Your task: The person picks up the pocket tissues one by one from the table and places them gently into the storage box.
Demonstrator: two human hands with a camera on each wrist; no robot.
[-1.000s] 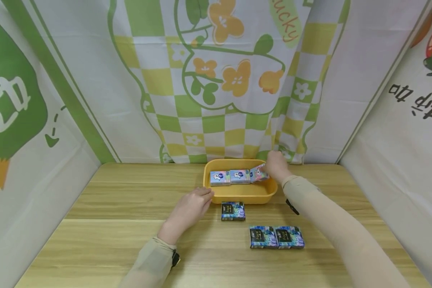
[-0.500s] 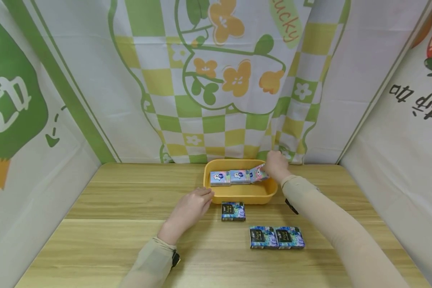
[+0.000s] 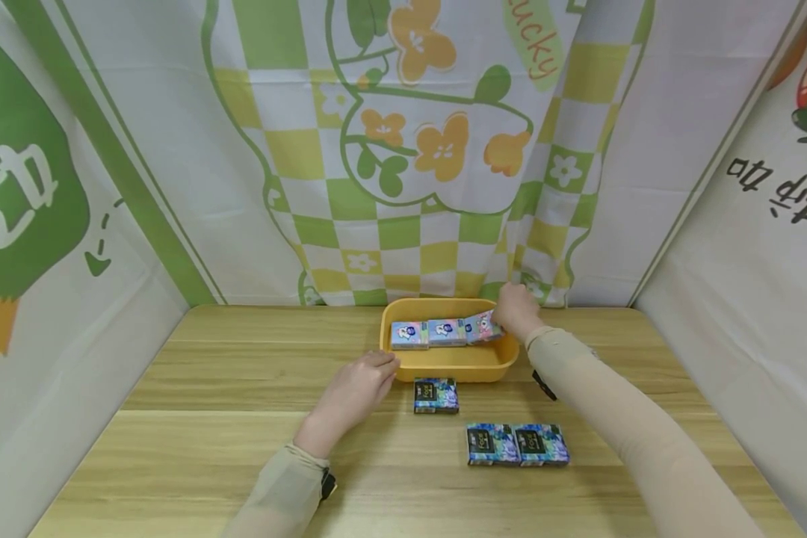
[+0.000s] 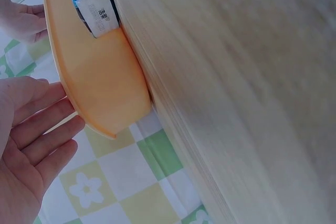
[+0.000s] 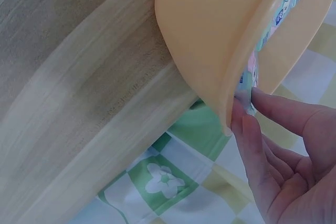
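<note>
A yellow basket (image 3: 453,371) sits at the back of the table, with a row of pastel tissue packs inside: a left pack (image 3: 409,335), a middle pack (image 3: 447,332) and a tilted right pack (image 3: 483,327). My right hand (image 3: 519,310) reaches over the basket's right end and pinches the right pack between thumb and fingers; in the right wrist view that pack (image 5: 249,80) is partly hidden by the wall. The fingers of my left hand (image 3: 358,385) touch the basket's front left rim, nearly straight in the left wrist view.
One dark blue floral tissue pack (image 3: 436,396) lies just in front of the basket. Two similar ones, a left pack (image 3: 492,444) and a right pack (image 3: 542,444), lie side by side nearer on the wooden table (image 3: 242,388). A patterned curtain (image 3: 403,239) hangs right behind the basket.
The row of pastel packs has shifted slightly left in the basket, and the right pack lies a little flatter. Both hands stay nearly where they were.
</note>
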